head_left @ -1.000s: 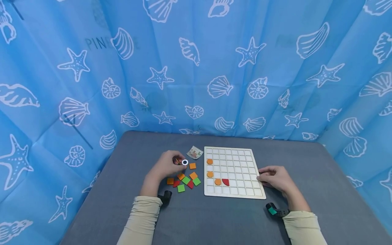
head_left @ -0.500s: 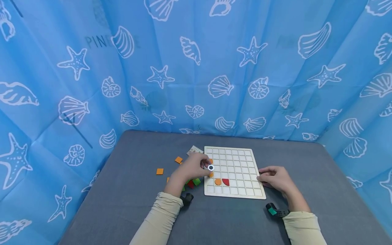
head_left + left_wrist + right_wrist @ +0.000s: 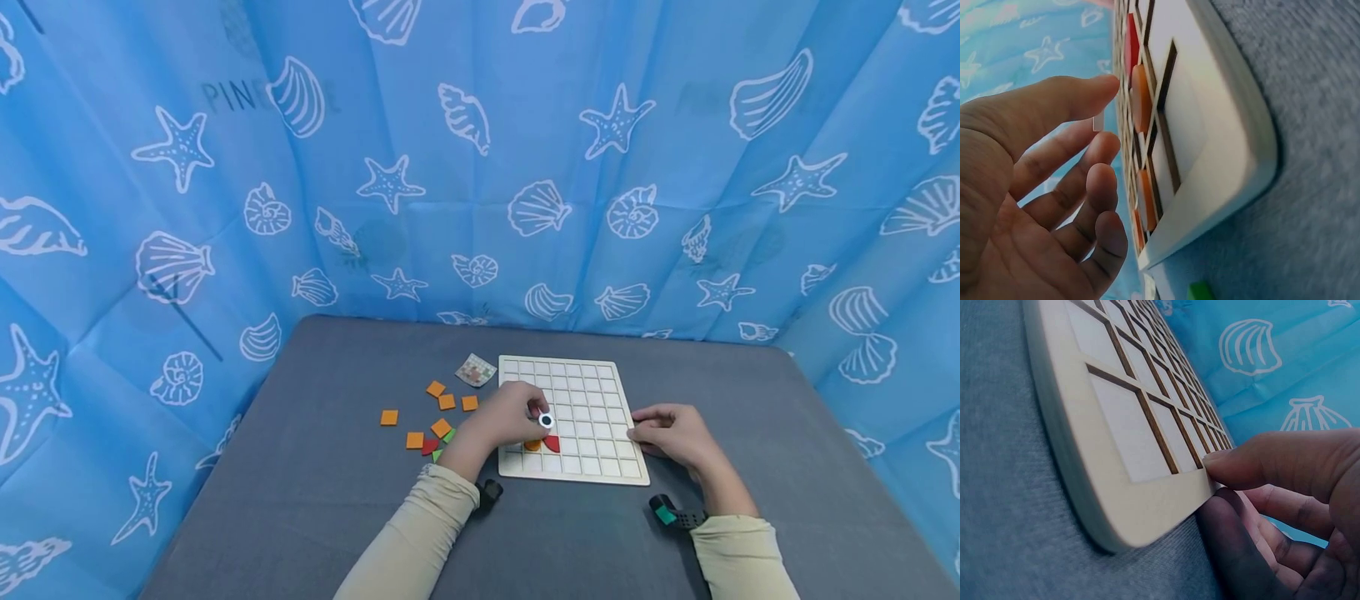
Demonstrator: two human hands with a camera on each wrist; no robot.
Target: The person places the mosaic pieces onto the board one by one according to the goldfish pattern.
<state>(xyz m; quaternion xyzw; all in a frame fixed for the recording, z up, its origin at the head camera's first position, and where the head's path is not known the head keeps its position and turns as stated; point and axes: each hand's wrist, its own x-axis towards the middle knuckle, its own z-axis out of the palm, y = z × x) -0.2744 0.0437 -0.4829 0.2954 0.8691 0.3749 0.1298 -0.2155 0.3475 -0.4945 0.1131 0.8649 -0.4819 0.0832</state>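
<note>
My left hand point(image 3: 506, 414) is over the left part of a pale wooden grid board point(image 3: 573, 477), pinching a round white eye piece with a black centre point(image 3: 546, 422). In the left wrist view the piece point(image 3: 1098, 120) shows edge-on between thumb and forefinger, above the board. Under the fingertips sit an orange disc point(image 3: 532, 446) and a red quarter-circle tile point(image 3: 552, 443); other orange discs point(image 3: 1147, 197) are partly hidden by the hand in the head view. My right hand point(image 3: 673, 433) grips the board's right edge, its thumb point(image 3: 1235, 464) on the frame and fingers below.
Left of the board several orange square tiles point(image 3: 415, 440) lie scattered on the grey cloth, with a red tile point(image 3: 430, 447) and green tiles point(image 3: 448, 435) partly behind the left forearm. A small printed grid card point(image 3: 476, 370) lies by the board's far left corner. A blue shell-patterned curtain point(image 3: 480, 208) hangs behind.
The left hand has carried the eye piece rightward from the loose tiles to over the board. Some orange squares now lie spread farther left and back. The right hand stays on the edge.
</note>
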